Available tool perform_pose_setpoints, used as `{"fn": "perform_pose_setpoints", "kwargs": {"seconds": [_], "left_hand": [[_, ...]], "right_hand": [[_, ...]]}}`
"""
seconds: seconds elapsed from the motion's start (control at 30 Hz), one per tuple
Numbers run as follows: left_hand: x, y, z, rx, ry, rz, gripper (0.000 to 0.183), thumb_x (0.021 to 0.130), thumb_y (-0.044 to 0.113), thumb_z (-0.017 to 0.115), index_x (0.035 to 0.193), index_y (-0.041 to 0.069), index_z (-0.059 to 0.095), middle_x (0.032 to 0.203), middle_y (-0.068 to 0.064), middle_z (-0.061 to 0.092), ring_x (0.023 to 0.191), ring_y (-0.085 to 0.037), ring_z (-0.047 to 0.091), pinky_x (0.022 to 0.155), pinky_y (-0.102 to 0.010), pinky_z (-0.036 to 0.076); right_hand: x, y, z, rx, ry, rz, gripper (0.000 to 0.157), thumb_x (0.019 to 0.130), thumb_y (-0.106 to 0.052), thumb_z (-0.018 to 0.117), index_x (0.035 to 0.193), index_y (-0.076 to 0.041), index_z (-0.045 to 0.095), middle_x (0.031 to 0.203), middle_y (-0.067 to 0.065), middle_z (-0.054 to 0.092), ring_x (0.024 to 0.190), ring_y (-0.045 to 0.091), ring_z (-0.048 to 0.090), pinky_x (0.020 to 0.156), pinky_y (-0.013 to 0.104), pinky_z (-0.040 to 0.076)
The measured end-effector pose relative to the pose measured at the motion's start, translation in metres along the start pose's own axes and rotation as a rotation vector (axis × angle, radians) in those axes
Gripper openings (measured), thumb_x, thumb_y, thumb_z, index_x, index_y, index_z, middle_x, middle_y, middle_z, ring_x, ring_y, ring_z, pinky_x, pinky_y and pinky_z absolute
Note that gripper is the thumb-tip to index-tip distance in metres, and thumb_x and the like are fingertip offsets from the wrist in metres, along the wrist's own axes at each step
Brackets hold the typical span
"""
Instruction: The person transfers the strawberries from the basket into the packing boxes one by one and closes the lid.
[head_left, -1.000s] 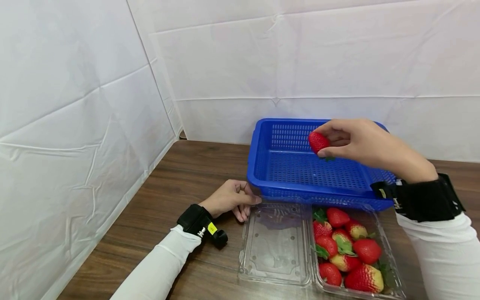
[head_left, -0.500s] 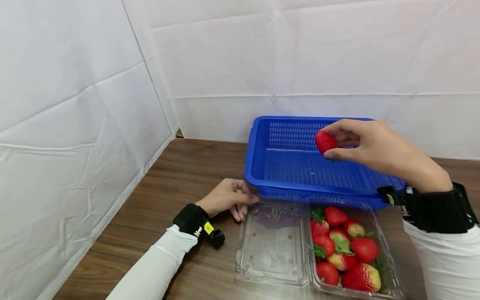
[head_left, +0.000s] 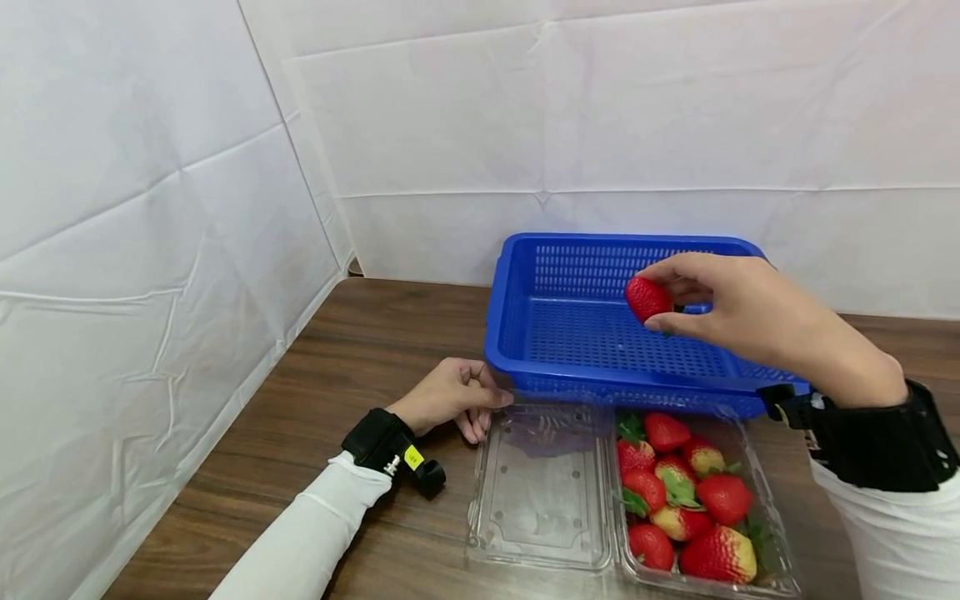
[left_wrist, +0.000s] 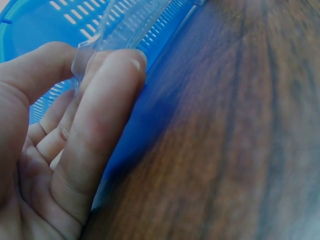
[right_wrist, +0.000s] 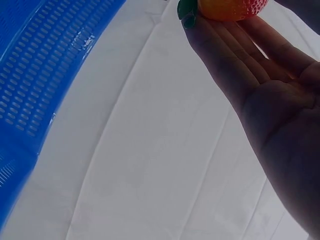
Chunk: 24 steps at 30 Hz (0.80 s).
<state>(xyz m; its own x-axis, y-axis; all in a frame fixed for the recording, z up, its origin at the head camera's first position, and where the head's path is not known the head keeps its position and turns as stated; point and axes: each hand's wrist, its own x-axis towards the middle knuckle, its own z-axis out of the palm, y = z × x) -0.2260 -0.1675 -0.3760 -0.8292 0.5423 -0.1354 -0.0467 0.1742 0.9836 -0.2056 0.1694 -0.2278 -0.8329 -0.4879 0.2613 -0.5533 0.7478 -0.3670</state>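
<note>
My right hand point(head_left: 742, 304) pinches a red strawberry point(head_left: 647, 300) between thumb and fingers, over the blue perforated basket point(head_left: 585, 371). In the right wrist view the strawberry point(right_wrist: 232, 9) shows a yellowish side and green leaves at the fingertips. My left hand point(head_left: 453, 400) is at the far left corner of a hinged clear plastic clamshell box, by its flat, open lid point(head_left: 547, 500). The left wrist view shows thumb and finger pinching the edge of the clear plastic point(left_wrist: 125, 30). Several strawberries point(head_left: 723, 498) fill the box's right half.
The basket stands on a dark wood table point(head_left: 390, 317), right behind the clamshell. White sheeting point(head_left: 420, 125) rises behind the table, and more of it point(head_left: 135, 250) closes off the left side. A black strap with a small camera point(head_left: 405, 458) sits on my left wrist.
My right hand, holding the strawberry, has shifted a little to the right and then slightly lower over the basket. The left hand has kept its place at the lid's corner.
</note>
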Motion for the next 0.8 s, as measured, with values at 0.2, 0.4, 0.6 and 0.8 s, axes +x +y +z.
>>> {"fn": "perform_pose_setpoints", "kwargs": {"seconds": [0.2, 0.4, 0.6, 0.8], "left_hand": [[-0.001, 0.001, 0.0, -0.01, -0.002, -0.002, 0.024, 0.084, 0.018, 0.074, 0.083, 0.0, 0.058, 0.058, -0.011, 0.063, 0.047, -0.021, 0.062, 0.042, -0.027, 0.055], [-0.001, 0.002, 0.0, -0.013, -0.002, 0.0, 0.023, 0.084, 0.017, 0.074, 0.083, 0.0, 0.058, 0.057, -0.01, 0.063, 0.047, -0.02, 0.061, 0.042, -0.027, 0.055], [0.0, 0.001, 0.0, -0.008, -0.001, 0.002, 0.024, 0.084, 0.018, 0.074, 0.083, 0.0, 0.058, 0.057, -0.01, 0.063, 0.046, -0.02, 0.061, 0.042, -0.027, 0.055], [0.001, -0.001, 0.0, -0.006, -0.001, 0.007, 0.023, 0.083, 0.017, 0.074, 0.083, 0.0, 0.058, 0.057, -0.01, 0.063, 0.046, -0.02, 0.061, 0.041, -0.026, 0.054]], "right_hand": [[0.0, -0.002, 0.002, -0.009, 0.02, -0.038, 0.047, 0.079, -0.015, 0.079, 0.123, -0.007, 0.061, 0.109, 0.012, 0.068, 0.096, 0.024, 0.065, 0.084, 0.052, 0.055], [-0.003, -0.008, 0.001, -0.037, 0.043, -0.075, 0.047, 0.077, -0.013, 0.081, 0.12, -0.008, 0.063, 0.107, 0.009, 0.069, 0.093, 0.02, 0.066, 0.082, 0.049, 0.056], [-0.008, -0.013, 0.003, -0.052, 0.053, -0.137, 0.047, 0.076, -0.013, 0.082, 0.118, -0.009, 0.064, 0.103, 0.006, 0.07, 0.09, 0.016, 0.067, 0.078, 0.047, 0.058], [-0.017, -0.019, 0.005, -0.064, 0.038, -0.19, 0.047, 0.076, -0.016, 0.082, 0.119, -0.011, 0.063, 0.103, 0.002, 0.07, 0.089, 0.013, 0.066, 0.075, 0.044, 0.059]]}}
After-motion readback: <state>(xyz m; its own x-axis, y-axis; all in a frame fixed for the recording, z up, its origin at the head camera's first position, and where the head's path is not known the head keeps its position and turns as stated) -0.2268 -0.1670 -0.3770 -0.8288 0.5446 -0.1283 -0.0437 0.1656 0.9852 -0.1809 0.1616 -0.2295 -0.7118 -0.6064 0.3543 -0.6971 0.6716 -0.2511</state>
